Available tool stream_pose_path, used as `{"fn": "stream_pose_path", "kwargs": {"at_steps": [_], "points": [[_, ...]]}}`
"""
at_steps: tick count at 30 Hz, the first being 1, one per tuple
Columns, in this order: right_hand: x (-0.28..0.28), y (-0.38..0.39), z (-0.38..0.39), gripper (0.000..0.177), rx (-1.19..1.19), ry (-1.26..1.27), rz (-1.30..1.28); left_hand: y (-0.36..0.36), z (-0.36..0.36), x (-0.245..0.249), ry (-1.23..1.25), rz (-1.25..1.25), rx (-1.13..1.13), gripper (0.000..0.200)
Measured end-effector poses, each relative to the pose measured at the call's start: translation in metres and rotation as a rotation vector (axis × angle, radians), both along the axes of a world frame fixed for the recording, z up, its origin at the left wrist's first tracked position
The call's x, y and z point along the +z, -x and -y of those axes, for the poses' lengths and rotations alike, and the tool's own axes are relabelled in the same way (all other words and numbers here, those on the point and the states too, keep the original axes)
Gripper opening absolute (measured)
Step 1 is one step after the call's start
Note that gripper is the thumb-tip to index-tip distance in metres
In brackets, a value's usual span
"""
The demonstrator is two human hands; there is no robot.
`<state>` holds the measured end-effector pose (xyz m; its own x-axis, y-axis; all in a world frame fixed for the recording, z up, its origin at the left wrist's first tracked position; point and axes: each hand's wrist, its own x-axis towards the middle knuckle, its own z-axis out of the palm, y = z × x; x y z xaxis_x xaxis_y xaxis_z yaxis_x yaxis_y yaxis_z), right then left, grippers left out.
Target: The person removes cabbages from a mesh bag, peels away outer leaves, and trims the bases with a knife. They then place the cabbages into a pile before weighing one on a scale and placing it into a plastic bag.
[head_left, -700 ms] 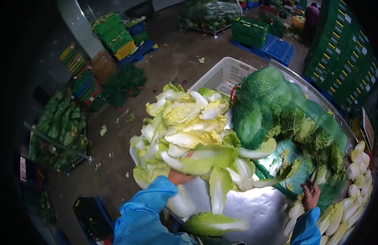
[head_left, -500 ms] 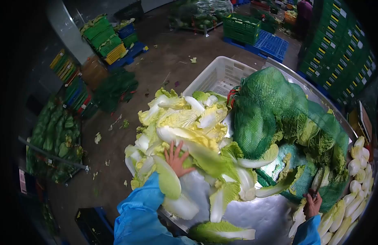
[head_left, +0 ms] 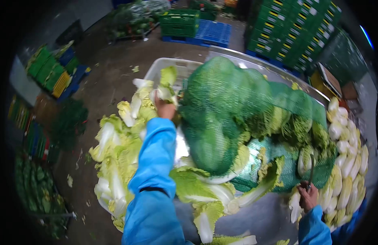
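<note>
My left hand (head_left: 165, 108) is at the near rim of the white crate (head_left: 174, 64), closed around loose cabbage leaves (head_left: 168, 79) that stand up above it; its fingertips are mostly hidden. Below and left of that arm lies a heap of yellow-green napa cabbage leaves (head_left: 111, 139). In my right hand (head_left: 307, 197) is a knife (head_left: 312, 167), blade pointing up and away, at the near edge of the green mesh sack (head_left: 221, 106). Whole napa cabbages (head_left: 299, 130) show at the sack's opening. More cut leaves (head_left: 209, 192) lie on the metal table (head_left: 246, 222).
Trimmed white cabbages (head_left: 346, 159) are stacked along the right side. Beyond the table stand tall stacks of green crates (head_left: 285, 34), a blue pallet (head_left: 213, 32) and another green crate (head_left: 179, 22). Bagged cabbages (head_left: 33, 179) sit on the floor at left.
My left hand has swept forward from the leaf heap to the crate, and leaves there have shifted. The view has turned to the right. My right hand still holds the knife beside the sack.
</note>
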<state>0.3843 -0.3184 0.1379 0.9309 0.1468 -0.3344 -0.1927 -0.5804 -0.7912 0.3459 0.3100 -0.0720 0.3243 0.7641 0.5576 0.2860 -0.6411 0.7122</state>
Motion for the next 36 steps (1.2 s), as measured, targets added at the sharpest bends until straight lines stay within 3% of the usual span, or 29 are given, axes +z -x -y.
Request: {"fn": "stream_pose_path", "kwargs": {"at_steps": [2,4,6,8,9,12,14,16,17,18,20,21,23,24,26,28,30,33,34,36], "points": [[-0.013,0.002,-0.005,0.027,-0.006,-0.060,-0.024,0.014,0.032,0.053,0.009,0.169,0.030,0.048],[-0.053,-0.002,0.001,0.028,-0.018,-0.148,0.016,0.037,0.113,0.136,0.248,0.303,-0.232,0.041],[-0.035,-0.004,-0.043,0.029,-0.035,-0.235,-0.131,0.044,0.197,0.171,0.167,0.296,-0.649,0.040],[-0.023,-0.015,-0.089,0.040,-0.008,-0.331,-0.214,0.040,0.267,0.193,0.330,0.042,-1.012,0.042],[-0.051,-0.035,-0.104,0.046,0.088,-0.420,-0.021,0.021,0.291,0.189,0.337,0.038,-0.962,0.043],[-0.055,-0.074,-0.171,0.055,0.042,-0.610,0.143,-0.042,0.302,0.160,0.332,-0.071,-0.675,0.059],[-0.069,-0.106,-0.196,0.062,0.158,-0.722,0.126,-0.082,0.281,0.170,0.427,-0.402,-0.585,0.074],[-0.103,-0.137,-0.214,0.059,0.174,-0.551,0.280,-0.122,0.259,0.152,0.830,-0.559,-0.667,0.079],[-0.076,-0.129,-0.213,0.052,0.183,-0.585,0.060,-0.139,0.258,0.135,0.945,-0.459,-0.670,0.078],[-0.073,-0.129,-0.215,0.052,0.185,-0.600,0.062,-0.146,0.262,0.132,0.931,-0.462,-0.665,0.078],[-0.074,-0.120,-0.211,0.044,0.084,-0.658,-0.214,-0.152,0.273,0.119,0.740,-0.409,-0.523,0.074],[-0.068,-0.112,-0.203,0.045,0.089,-0.669,-0.248,-0.140,0.283,0.136,0.552,-0.500,-0.413,0.064],[-0.061,-0.097,-0.180,0.047,0.096,-0.684,-0.250,-0.115,0.293,0.134,0.572,-0.382,-0.536,0.059],[-0.059,-0.082,-0.166,0.050,0.116,-0.689,-0.252,-0.093,0.300,0.132,0.603,-0.252,-0.647,0.055],[-0.044,-0.041,-0.131,0.055,0.217,-0.708,-0.235,-0.035,0.325,0.153,0.892,-0.154,-0.751,0.052],[-0.027,0.002,-0.085,0.052,0.353,-0.720,-0.312,0.031,0.354,0.181,0.964,-0.243,-0.732,0.050],[-0.001,0.027,-0.038,0.047,0.333,-0.577,-0.418,0.103,0.372,0.186,0.903,-0.473,-0.728,0.064],[-0.037,0.009,-0.010,0.036,0.079,-0.602,-0.296,0.164,0.363,0.160,1.064,-0.533,-0.864,0.079],[-0.044,0.007,-0.014,0.040,0.085,-0.527,-0.348,0.159,0.365,0.176,1.104,-0.554,-0.845,0.090],[-0.061,0.007,-0.026,0.045,0.147,-0.464,-0.535,0.133,0.388,0.189,1.170,-0.473,-0.771,0.088]]}}
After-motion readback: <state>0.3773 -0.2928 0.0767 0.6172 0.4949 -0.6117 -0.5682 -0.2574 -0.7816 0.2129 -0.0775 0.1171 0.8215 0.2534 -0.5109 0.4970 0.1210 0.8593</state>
